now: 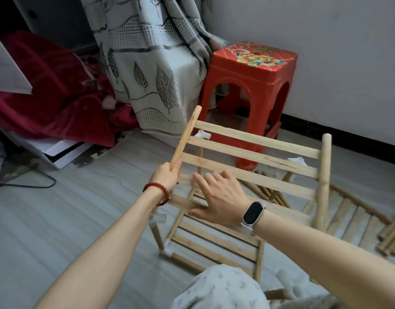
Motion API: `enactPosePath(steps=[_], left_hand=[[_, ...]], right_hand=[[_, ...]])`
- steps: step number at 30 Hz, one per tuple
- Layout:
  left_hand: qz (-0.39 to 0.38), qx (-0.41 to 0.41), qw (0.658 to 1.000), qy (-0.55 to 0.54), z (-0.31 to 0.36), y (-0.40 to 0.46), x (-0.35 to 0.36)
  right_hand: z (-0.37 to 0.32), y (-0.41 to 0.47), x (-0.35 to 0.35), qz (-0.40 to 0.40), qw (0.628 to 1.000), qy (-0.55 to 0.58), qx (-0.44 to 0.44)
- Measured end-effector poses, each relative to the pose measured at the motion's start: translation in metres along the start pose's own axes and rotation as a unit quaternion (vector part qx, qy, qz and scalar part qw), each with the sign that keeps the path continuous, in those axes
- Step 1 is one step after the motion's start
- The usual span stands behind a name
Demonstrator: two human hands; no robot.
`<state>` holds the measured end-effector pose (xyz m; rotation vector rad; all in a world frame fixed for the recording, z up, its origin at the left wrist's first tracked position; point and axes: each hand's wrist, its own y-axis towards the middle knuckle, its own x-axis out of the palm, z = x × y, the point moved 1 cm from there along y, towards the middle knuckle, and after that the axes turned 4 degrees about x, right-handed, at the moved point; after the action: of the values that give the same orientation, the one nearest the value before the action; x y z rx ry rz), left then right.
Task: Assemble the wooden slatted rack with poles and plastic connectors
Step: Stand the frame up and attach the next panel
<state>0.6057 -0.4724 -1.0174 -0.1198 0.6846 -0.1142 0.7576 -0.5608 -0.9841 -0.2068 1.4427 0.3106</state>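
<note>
— Pine, was it? How did the slatted shelf (254, 159) handle?

— Light and stiff, I judged, tilted over the lower rack (214, 239). Left hand (167, 175) gripped its side pole (185, 137); right hand (223, 197) lay flat, fingers spread, on the slats.

— And the room?

— Grey floor (92, 197), red stool (250, 85) behind.

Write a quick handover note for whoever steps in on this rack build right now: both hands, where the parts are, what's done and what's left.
Left hand grips the side pole of the upper slatted shelf.
Right hand lies open, flat on its slats.
Done: lower shelf sits in white connectors with uprights standing.
Left: seat the upper shelf on its connectors, then add the spare poles and spare slatted panel lying on the floor to the right.
</note>
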Motion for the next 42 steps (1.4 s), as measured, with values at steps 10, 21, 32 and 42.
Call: enactPosePath(steps=[10, 21, 32, 42], left_hand=[[0.044, 0.010, 0.998, -0.052, 0.009, -0.009, 0.000], [0.103, -0.149, 0.983, -0.026, -0.061, -0.056, 0.004], [-0.029, -0.048, 0.995, -0.086, -0.078, -0.060, 0.007], [-0.081, -0.002, 0.992, -0.093, -0.086, -0.060, 0.001]], right_hand=[[0.009, 0.009, 0.020, -0.009, 0.999, 0.015, 0.028], [0.007, 0.033, 0.042, -0.046, 0.996, 0.041, 0.059], [0.007, 0.038, 0.049, -0.036, 0.995, 0.075, 0.061], [0.000, 0.032, 0.054, -0.045, 0.997, 0.056, 0.035]])
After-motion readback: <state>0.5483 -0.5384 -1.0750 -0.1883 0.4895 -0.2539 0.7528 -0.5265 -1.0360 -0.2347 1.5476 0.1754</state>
